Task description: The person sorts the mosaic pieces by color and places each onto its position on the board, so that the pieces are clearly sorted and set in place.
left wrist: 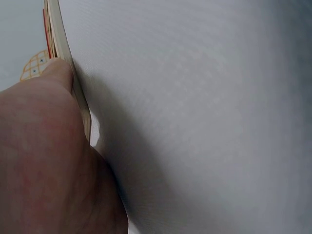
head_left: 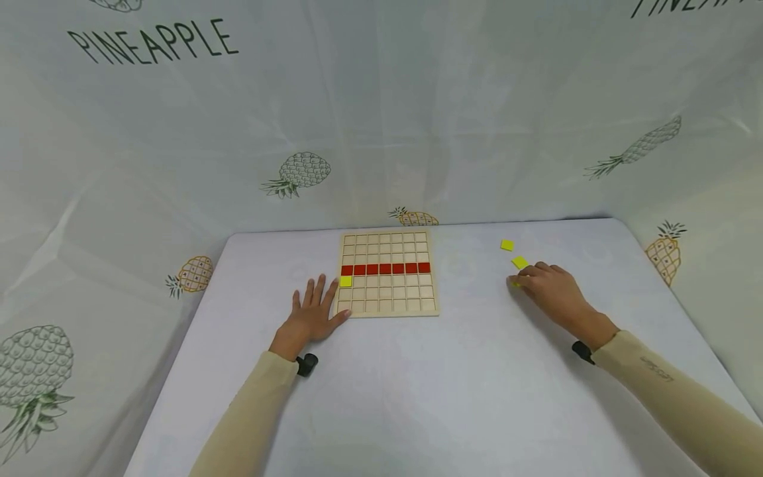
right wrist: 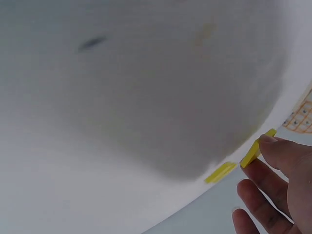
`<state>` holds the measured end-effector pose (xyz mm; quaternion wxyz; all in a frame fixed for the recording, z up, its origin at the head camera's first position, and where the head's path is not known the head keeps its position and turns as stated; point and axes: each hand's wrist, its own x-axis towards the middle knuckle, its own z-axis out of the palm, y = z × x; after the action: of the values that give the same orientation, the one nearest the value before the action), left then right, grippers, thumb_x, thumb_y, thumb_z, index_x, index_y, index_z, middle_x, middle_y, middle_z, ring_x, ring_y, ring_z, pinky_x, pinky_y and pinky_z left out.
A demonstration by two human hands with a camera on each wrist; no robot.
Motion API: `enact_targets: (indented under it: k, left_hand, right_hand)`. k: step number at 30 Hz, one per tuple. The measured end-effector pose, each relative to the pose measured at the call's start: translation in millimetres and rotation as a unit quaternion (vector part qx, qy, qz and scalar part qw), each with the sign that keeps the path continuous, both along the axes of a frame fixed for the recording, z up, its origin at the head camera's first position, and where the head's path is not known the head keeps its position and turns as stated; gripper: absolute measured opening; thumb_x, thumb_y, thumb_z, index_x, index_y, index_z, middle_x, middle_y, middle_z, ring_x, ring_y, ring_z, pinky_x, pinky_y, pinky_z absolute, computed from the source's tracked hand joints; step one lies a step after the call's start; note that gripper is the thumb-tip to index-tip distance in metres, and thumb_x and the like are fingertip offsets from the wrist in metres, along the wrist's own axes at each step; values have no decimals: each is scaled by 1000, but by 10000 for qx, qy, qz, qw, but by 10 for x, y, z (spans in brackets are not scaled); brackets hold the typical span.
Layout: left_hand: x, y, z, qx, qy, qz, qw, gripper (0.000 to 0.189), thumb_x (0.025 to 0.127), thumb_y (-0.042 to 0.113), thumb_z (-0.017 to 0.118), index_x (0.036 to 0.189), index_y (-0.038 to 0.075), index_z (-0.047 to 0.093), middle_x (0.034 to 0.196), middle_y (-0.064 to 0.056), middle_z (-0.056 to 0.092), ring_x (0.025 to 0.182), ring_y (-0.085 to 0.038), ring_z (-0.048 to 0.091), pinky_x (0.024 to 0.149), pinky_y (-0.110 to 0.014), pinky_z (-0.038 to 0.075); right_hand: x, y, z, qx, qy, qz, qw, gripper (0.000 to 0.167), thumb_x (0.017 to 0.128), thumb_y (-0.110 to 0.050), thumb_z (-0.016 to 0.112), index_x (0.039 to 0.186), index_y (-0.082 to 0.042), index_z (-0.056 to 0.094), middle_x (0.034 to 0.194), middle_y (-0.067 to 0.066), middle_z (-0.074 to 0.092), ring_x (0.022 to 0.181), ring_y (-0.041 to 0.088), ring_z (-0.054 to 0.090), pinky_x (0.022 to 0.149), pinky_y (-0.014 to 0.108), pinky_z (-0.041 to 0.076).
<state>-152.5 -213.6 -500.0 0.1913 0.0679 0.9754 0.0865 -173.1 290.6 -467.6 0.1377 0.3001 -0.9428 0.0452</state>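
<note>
A square wooden grid board [head_left: 390, 293] lies on the table with a row of red tiles [head_left: 385, 269] across it. One yellow tile [head_left: 346, 281] sits in the leftmost cell just below that row. Along the board's left side rests the left hand [head_left: 308, 317], palm down with spread fingers, its thumb at the near left corner. In the right wrist view the right hand [right wrist: 287, 180] pinches a yellow tile [right wrist: 257, 149] between thumb and index finger. Another yellow tile [right wrist: 221, 172] lies close by. Head view shows two loose yellow tiles, one touching or beside the fingers.
The white table [head_left: 411, 397] meets a hanging pineapple-print cloth [head_left: 477, 132] at its back edge. Farther back than the right hand lies a yellow tile [head_left: 507, 245]. Dark wrist cameras sit on both arms, below beige sleeves [head_left: 673, 391].
</note>
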Motion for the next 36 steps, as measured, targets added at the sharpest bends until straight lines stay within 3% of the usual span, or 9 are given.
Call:
enact_targets:
  k: [12,24,33,36]
  left_hand:
    - [34,5,19,104,43,27,9999,90,107,61,44,171,11,5,176,-22,-8,162,-46,-9,125,-69,-5]
    - [15,-1,4,39,8,8,10000,90,107,61,43,171,13,2,176,-21,-10,162,-45,-10,126,-69,-4]
    - [90,60,217,1,-50,-34,10000,86,109,55,45,171,9,8,176,-23,-5,162,-46,-5,126,-68,-1]
    - [99,54,224,-12,1,-71,10000,86,109,58,43,171,10,8,176,-24,-3,162,-47,-3,126,-69,1]
  right_hand:
    - [-89,-606,87,-86,104,338,9993,33,82,6,86,112,-7,83,104,10,79,98,33,71,81,47,60]
    - [-191,-1348,125,-81,-29,636,9979,29,85,-4,88,113,-11,84,107,7,79,102,28,71,89,45,60]
    - [-215,-1766,66,-46,-44,1020,9948,28,88,-9,87,115,-13,83,108,5,78,98,24,69,87,41,59]
    - [-224,-1869,46,-79,-75,1081,9941,28,89,-9,85,117,-14,83,108,3,78,99,23,68,86,40,58]
